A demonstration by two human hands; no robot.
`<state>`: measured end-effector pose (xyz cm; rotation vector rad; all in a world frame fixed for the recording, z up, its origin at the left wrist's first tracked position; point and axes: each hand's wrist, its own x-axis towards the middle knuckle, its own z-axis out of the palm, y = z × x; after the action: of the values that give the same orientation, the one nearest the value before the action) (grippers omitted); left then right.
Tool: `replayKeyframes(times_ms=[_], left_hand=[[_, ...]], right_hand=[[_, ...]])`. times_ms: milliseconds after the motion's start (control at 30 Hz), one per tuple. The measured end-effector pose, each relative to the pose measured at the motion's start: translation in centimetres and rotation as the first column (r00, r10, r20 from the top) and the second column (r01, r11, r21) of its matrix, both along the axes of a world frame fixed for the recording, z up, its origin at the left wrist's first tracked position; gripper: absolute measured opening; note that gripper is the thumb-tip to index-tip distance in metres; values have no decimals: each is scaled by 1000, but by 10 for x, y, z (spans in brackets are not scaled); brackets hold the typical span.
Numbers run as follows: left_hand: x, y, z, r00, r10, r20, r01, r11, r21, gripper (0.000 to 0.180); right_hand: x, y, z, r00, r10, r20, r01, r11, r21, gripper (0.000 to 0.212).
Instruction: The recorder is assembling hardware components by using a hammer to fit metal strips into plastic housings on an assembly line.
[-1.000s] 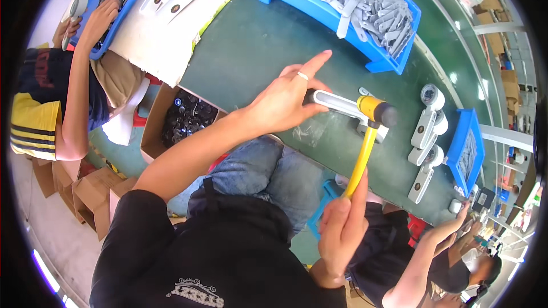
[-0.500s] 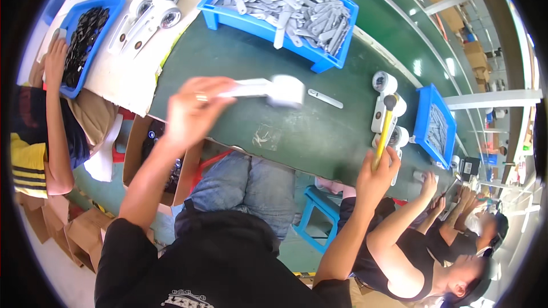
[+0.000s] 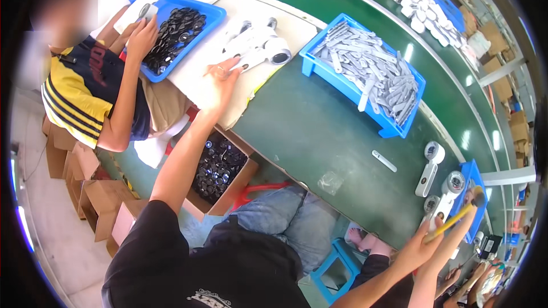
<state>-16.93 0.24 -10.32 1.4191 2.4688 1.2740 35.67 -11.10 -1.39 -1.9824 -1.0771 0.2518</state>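
Note:
At the left end of the table, my left hand (image 3: 218, 88) pinches the handle of a white handheld fan (image 3: 264, 57) with a round head. The fan rests beside other white fans (image 3: 245, 28) on a pale sheet (image 3: 299, 25). On the right, my right hand (image 3: 419, 248) is closed around the yellow handle of a small mallet (image 3: 451, 223) with a dark head. The mallet points up and right, over a co-worker's forearm (image 3: 442, 254). Several more white fans (image 3: 427, 174) lie on the green table just beyond it. A single light-grey strip (image 3: 384, 161) lies on the table between my hands.
A blue bin (image 3: 342, 88) of grey strips stands at the back, and a smaller blue bin (image 3: 475, 174) is at the right. To the left, a co-worker (image 3: 123, 91) sits by a blue tray (image 3: 214, 17) of black round parts. A cardboard box (image 3: 242, 179) of dark parts stands below the table edge.
My view has turned left. My left hand has carried the fan from above the green table to the pale sheet on the left. My right hand keeps the mallet, now tilted further right.

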Motion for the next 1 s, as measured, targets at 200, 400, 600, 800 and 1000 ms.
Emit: replayKeyframes(times_ms=[200, 400, 600, 800, 1000], left_hand=[[43, 19, 7, 903, -165, -397, 289, 917, 276, 44], [120, 64, 41, 728, -548, -412, 663, 715, 222, 37], [114, 97, 39, 644, -657, -392, 753, 635, 172, 23], [120, 98, 45, 661, -561, -498, 719, 664, 206, 14], [167, 47, 97, 809, -515, 284, 312, 784, 536, 16]], right_hand=[[-38, -13, -6, 589, 276, -759, -220, 959, 178, 25], [-49, 9, -64, 698, 164, -697, -344, 931, -125, 29], [-58, 12, -62, 743, 207, -636, -385, 910, -153, 46], [-57, 8, -64, 713, 186, -676, -331, 939, -90, 47], [-46, -2, -74, 675, 225, -703, -249, 966, 70, 39]])
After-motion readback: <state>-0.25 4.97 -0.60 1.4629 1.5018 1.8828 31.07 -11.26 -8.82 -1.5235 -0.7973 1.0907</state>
